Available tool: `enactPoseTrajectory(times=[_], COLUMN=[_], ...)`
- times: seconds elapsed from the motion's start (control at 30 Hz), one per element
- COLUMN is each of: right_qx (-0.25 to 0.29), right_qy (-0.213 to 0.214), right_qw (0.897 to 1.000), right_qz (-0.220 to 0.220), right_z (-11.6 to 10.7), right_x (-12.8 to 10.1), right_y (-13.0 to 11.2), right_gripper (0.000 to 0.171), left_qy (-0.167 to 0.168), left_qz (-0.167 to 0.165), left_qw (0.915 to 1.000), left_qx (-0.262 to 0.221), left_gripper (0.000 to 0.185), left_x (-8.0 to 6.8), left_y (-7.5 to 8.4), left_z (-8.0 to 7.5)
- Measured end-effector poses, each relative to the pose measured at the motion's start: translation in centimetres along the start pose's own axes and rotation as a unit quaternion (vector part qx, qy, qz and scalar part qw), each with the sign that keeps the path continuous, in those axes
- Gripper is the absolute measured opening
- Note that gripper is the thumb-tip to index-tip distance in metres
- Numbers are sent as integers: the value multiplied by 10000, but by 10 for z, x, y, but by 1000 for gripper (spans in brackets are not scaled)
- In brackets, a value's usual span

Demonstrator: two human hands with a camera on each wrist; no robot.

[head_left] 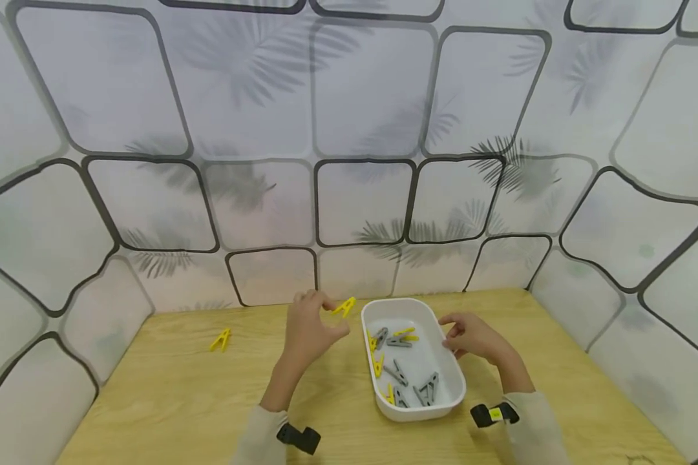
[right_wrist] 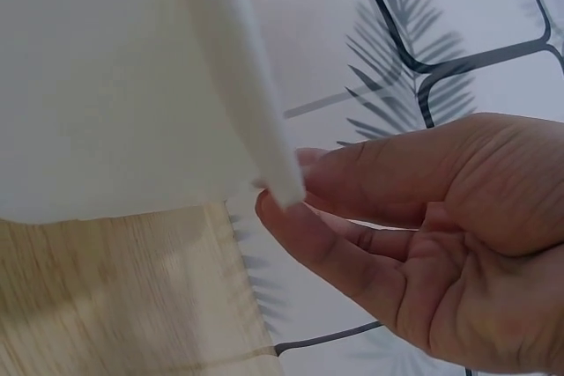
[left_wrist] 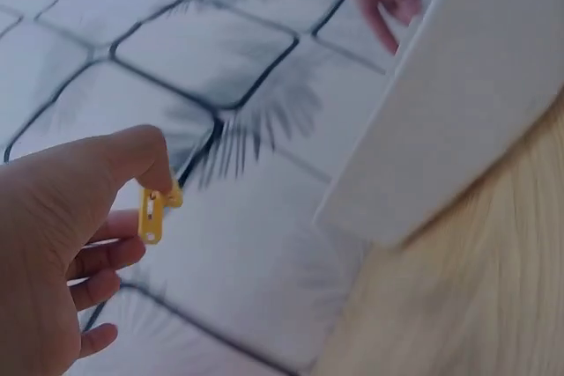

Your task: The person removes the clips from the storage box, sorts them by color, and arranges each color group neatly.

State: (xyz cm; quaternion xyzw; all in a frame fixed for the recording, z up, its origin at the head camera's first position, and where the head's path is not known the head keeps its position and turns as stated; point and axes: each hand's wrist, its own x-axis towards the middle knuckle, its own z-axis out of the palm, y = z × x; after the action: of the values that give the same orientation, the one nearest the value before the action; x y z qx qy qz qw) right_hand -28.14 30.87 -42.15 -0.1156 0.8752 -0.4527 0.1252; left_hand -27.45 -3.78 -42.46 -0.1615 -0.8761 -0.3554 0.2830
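My left hand [head_left: 311,326] pinches a yellow clothespin [head_left: 344,306] between thumb and forefinger, held just left of the far end of a white tray [head_left: 436,323]. In the left wrist view the same yellow clothespin [left_wrist: 152,215] hangs from my fingertips [left_wrist: 145,160], with the tray's white wall [left_wrist: 458,103] to the right. My right hand [head_left: 471,337] grips the tray's right rim; the right wrist view shows its fingers [right_wrist: 370,182] curled on the rim [right_wrist: 264,138]. Inside the tray lie several grey and yellow clothespins [head_left: 398,371].
Another yellow clothespin [head_left: 220,339] lies alone on the wooden table [head_left: 169,400] at the left. Walls patterned with dark outlines and leaf prints [head_left: 360,200] enclose the table at the back and both sides.
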Motion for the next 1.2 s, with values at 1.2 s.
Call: enactPoseTrajectory(times=[1.2], right_qx=[30], right_qy=[-66], right_qw=[9999], right_qz=[-71], right_z=[0], right_x=[0], right_y=[3], right_gripper=[51], left_qy=[876], left_qz=[-3431], left_qw=[9280], left_qx=[1159], left_gripper=[42], left_x=[-55], left_y=[-125], left_z=[-61])
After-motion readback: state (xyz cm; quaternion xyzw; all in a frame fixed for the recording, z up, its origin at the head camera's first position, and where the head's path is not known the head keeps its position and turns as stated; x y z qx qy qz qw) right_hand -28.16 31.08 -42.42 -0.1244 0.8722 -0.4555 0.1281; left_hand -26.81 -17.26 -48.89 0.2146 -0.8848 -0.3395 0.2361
